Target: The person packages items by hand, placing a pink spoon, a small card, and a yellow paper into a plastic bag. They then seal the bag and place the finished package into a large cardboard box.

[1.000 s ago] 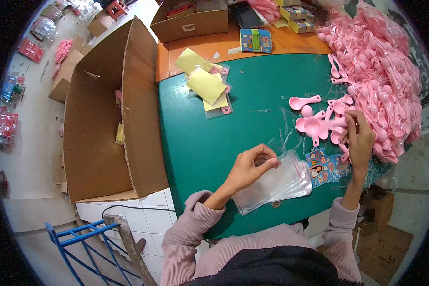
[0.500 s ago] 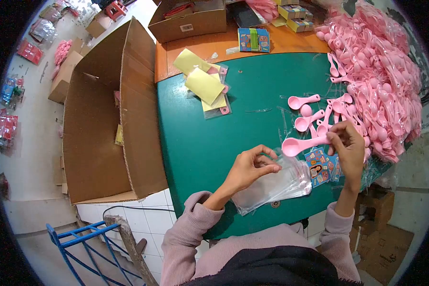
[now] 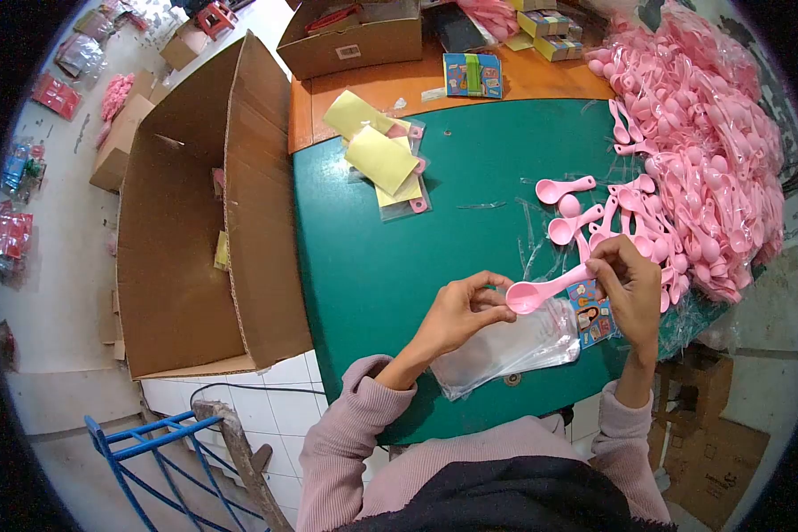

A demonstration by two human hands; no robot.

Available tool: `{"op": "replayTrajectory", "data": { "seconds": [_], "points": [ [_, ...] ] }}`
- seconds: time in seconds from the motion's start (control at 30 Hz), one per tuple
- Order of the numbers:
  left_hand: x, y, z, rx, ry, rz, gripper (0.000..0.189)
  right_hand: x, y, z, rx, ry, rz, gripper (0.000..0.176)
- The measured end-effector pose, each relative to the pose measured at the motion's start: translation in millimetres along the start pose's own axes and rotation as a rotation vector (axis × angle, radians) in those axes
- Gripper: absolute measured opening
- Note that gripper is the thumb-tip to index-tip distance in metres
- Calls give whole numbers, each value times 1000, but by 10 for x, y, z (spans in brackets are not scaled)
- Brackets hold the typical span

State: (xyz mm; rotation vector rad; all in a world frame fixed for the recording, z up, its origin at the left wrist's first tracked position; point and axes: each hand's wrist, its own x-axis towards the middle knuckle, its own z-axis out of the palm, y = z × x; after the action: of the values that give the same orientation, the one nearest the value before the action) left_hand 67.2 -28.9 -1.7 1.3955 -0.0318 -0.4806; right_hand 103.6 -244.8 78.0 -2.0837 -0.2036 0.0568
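Observation:
My right hand [image 3: 628, 288] pinches the handle of a pink plastic spoon [image 3: 541, 291] with a deep round bowl. The spoon is held level above the table, bowl pointing left. My left hand [image 3: 463, 310] is at the bowl's left edge, thumb and index finger curved apart; whether they touch the spoon or a bag's film cannot be made out. Below both hands lies a stack of clear plastic bags [image 3: 505, 355]. Blue printed cards [image 3: 594, 317] lie beside the stack, partly behind my right hand. Several loose pink spoons [image 3: 625, 208] lie beyond it.
A big heap of bagged pink spoons [image 3: 700, 160] fills the table's right side. Packed bags with yellow cards [image 3: 381, 160] lie at the far left of the green table [image 3: 372, 257]. An open cardboard box [image 3: 270, 222] stands left, near a blue metal frame [image 3: 164, 434].
My right hand has moved left and slightly down with the spoon, bringing its bowl to my left fingertips. My left hand has barely moved.

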Motion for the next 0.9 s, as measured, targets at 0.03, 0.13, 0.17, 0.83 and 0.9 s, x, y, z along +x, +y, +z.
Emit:
{"op": "replayTrajectory", "data": {
  "seconds": [0.03, 0.13, 0.17, 0.83, 0.9],
  "points": [
    [0, -10, -2, 0, 1, 1, 28, 1, -1, 3, 0, 0, -1, 5],
    [4, -13, -9, 7, -24, -15, 32, -5, -29, 2, -98, 30, -93, 6],
    [-4, 26, -8, 15, -48, -26, 35, -12, -79, -8, -116, -40, -84, 7],
    [-84, 158, 20, 157, -82, -43, 39, -292, -3, 550, 77, -173, -482, 57],
    [-108, 233, 32, -5, -103, -31, 38, -398, 54, 380, 186, -233, -368, 58]
  ]
}}
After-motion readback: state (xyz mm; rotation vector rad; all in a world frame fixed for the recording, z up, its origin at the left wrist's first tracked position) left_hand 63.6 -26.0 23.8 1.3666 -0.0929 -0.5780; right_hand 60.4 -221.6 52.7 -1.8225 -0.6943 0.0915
